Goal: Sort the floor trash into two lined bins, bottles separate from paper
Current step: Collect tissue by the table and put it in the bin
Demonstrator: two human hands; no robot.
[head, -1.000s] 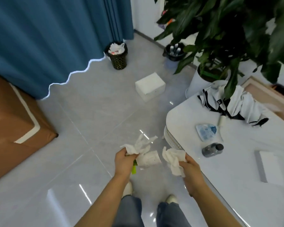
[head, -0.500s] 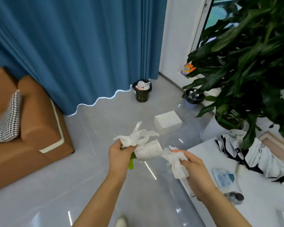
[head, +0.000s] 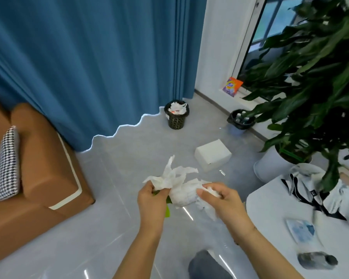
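My left hand [head: 152,200] grips a bunch of crumpled white paper [head: 174,179] together with a green scrap [head: 167,211] that pokes out below the fist. My right hand [head: 222,200] pinches more crumpled white paper [head: 207,209], and the two bunches touch in front of me. By the blue curtain stands a black bin [head: 176,114] filled with white paper. Farther right, under the window, a second black bin [head: 241,119] holds bottles. A white box [head: 213,155] lies on the grey floor between me and the bins.
A brown sofa [head: 38,168] with a checked cushion stands at the left. A large potted plant [head: 310,87] rises at the right. The white table [head: 270,218] at lower right bears a folded umbrella, a wipes pack and a dark bottle [head: 317,260]. An orange detergent bag [head: 232,87] leans on the sill.
The view has lifted from the floor toward the curtain and bins. My hands have come together, so the right hand's paper now touches the left hand's bunch.
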